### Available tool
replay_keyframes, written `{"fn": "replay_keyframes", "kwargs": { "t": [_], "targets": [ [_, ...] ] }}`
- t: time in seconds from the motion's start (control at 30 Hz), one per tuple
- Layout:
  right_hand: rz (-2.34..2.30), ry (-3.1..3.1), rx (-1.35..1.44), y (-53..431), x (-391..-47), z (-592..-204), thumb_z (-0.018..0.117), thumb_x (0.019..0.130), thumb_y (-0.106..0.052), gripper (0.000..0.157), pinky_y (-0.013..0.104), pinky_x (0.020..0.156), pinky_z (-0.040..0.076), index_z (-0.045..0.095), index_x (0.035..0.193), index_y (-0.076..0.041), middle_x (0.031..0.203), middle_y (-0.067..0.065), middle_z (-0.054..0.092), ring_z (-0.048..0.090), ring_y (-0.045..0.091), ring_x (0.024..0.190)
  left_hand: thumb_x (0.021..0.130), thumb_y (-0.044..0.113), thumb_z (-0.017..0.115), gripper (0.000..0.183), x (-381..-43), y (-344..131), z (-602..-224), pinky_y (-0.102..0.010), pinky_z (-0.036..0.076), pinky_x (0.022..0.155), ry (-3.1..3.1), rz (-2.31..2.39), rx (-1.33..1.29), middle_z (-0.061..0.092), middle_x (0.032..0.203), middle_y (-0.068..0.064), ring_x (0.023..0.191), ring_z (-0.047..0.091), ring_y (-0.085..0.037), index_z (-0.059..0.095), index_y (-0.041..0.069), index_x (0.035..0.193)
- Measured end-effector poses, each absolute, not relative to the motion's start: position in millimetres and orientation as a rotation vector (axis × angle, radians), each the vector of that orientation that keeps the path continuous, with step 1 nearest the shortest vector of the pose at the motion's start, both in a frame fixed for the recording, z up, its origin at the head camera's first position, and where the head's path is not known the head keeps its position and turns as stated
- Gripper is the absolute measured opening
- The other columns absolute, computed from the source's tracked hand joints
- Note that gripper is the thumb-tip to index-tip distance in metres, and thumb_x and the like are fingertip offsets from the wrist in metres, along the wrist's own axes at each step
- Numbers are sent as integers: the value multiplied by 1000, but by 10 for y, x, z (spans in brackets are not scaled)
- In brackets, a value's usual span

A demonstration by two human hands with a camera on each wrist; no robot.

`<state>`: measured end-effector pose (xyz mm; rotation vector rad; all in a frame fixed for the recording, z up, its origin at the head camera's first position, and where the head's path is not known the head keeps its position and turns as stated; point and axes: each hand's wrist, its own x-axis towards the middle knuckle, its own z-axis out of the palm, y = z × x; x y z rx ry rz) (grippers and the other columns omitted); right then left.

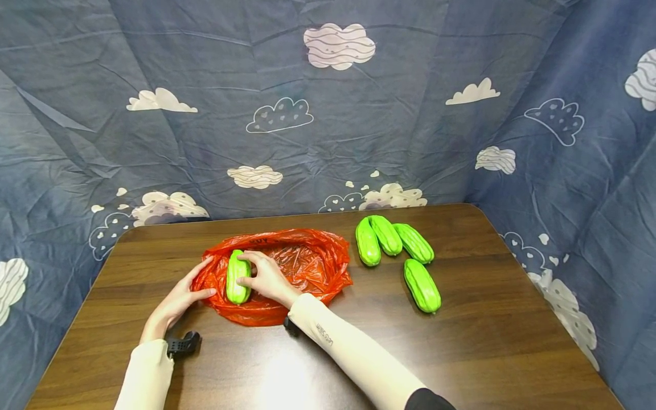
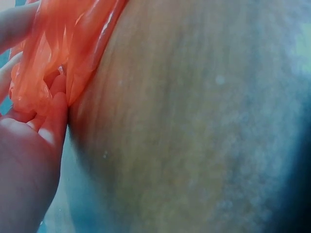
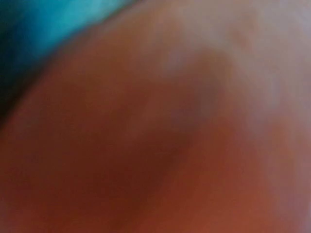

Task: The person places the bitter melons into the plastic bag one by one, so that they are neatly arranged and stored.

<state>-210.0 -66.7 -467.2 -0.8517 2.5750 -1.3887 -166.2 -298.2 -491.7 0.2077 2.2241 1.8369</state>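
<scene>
A red plastic bag [image 1: 307, 265] lies spread with its mouth up on the wooden table. My right hand [image 1: 270, 279] reaches over it and grips a bright green ribbed gourd [image 1: 237, 279] between thumb and fingers, at the bag's left side. At the left rim, my left hand [image 1: 179, 296] holds the bag's edge. Seen from the left wrist, thin red film [image 2: 87, 43] runs between and over the fingers of the left hand [image 2: 29, 160]. The right wrist view is a reddish-brown blur.
Several more green gourds [image 1: 421, 286] lie on the table [image 1: 492, 330] to the right of the bag. Behind the table hangs a blue cloth [image 1: 410, 142] with a cloud print, and it also runs along the right side.
</scene>
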Motion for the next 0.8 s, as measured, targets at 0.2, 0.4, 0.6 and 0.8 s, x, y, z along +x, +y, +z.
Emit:
{"fn": "replay_keyframes", "kwargs": {
  "t": [0.2, 0.4, 0.6, 0.8],
  "targets": [
    [-1379, 2575, -846, -739, -2097, -4676, 75, 83, -14, 48, 15, 79, 44, 59, 128, -5, 138, 14, 50, 59, 13, 95, 90, 2, 60, 78, -1666, -2978, -4920, -14, 38, 88, 2237, 1819, 198, 15, 149, -30, 110, 42, 1, 13, 3, 152],
    [-1368, 2586, -887, -800, -2091, -4670, 74, 84, -13, 48, 13, 82, 43, 58, 129, -4, 138, 17, 49, 57, 17, 107, 90, 2, 60, 78, -1664, -2985, -4921, -14, 38, 88, 2232, 1823, 194, 15, 149, -30, 109, 43, 2, 12, 2, 152],
    [-1312, 2604, -904, -833, -2090, -4693, 72, 87, -16, 48, 18, 96, 37, 57, 131, -5, 141, 17, 46, 47, 21, 125, 90, 3, 61, 79, -1664, -2983, -4922, -14, 39, 87, 2230, 1819, 178, 15, 149, -30, 107, 43, 2, 12, 3, 152],
    [-1265, 2620, -900, -848, -2099, -4701, 70, 88, -19, 48, 23, 104, 30, 56, 133, -8, 142, 14, 46, 43, 21, 129, 90, 3, 61, 78, -1666, -2981, -4920, -14, 39, 86, 2243, 1810, 201, 14, 149, -32, 107, 44, 1, 12, 2, 152]
  ]
}}
